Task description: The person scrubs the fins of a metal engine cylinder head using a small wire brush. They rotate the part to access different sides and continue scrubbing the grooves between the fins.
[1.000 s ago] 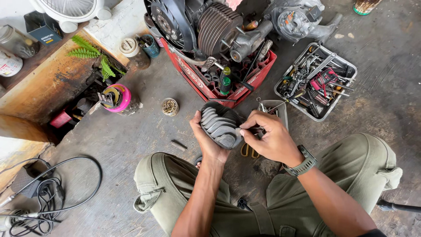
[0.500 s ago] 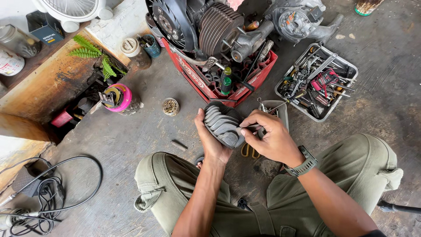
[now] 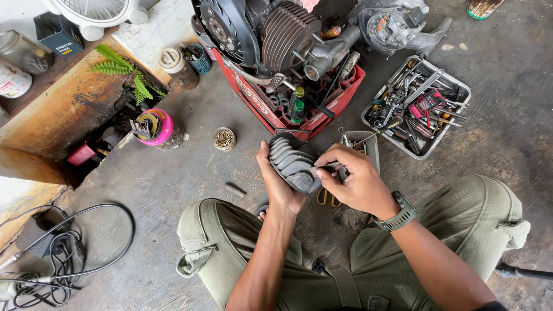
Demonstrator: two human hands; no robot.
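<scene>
A grey finned engine cylinder (image 3: 292, 161) rests in my left hand (image 3: 277, 185), held above the concrete floor in front of my knees. My right hand (image 3: 356, 183) presses against the cylinder's right side, fingers curled and pinching a thin metal tool whose tip touches the fins. A dark watch sits on my right wrist. Just beyond the cylinder stands a small engine (image 3: 271, 34) on a red plastic crate (image 3: 331, 106).
A grey tray (image 3: 425, 151) of hand tools lies to the right. Another engine part (image 3: 391, 26) sits behind it. A small jar of screws (image 3: 223, 138), a pink tape roll (image 3: 155, 126), a fan (image 3: 95, 14), tins and coiled black cables (image 3: 57, 253) lie left.
The cylinder has turned slightly in my left hand. My right hand has stayed against its right side with only small finger movements.
</scene>
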